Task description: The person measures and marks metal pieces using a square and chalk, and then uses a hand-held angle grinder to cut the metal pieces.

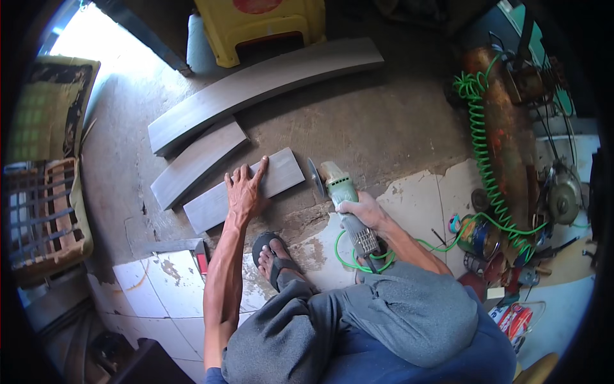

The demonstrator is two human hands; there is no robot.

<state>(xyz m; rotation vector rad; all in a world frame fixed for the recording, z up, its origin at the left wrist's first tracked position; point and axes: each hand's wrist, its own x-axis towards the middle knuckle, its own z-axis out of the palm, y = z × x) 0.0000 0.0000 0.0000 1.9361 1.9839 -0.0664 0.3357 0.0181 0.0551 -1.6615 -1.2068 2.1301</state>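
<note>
Head view shows the left hand (244,196), fingers spread rather than gripping, resting on the nearest bar (283,174), which lies on the floor (396,128) near another bar (199,160), while the right hand (366,212) is wrapped around the grinder (343,191), its disc (315,176) just beside the nearest bar's right end.

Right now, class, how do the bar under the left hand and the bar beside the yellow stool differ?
The left hand's bar is short; the stool's bar is far longer. The short bar has a hand resting on it; the long bar has none. The short bar lies nearer the person's foot than the long bar does. Both are grey and lie on the floor.
</note>
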